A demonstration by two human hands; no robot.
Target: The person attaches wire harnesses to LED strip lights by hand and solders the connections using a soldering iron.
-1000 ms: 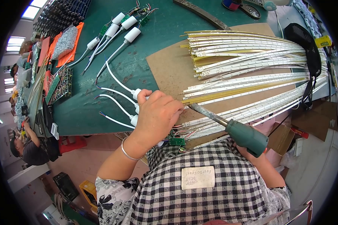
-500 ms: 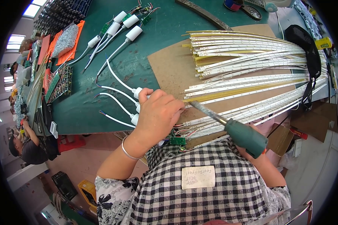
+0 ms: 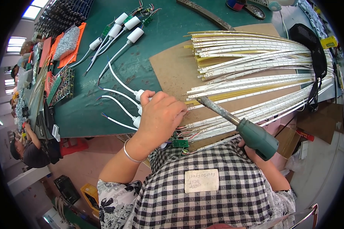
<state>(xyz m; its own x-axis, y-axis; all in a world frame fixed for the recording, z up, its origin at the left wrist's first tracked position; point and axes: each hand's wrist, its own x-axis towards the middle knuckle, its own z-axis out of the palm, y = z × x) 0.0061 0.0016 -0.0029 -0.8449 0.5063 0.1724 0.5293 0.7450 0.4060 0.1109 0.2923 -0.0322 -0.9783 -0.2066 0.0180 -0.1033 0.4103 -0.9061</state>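
Grips soldering iron (image 3: 247,130) in right hand (image 3: 251,153), slanted away leftward over strips (image 3: 256,82) to just beside curled left hand (image 3: 162,114), with contents impossible to tell.

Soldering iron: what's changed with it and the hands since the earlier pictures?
The soldering iron has shifted slightly right, its tip now a little farther from the left hand. It is still in the right hand, which its handle partly hides. Nothing was visibly picked up or let go. The left hand, white LED strips and white-capped cables stayed put.
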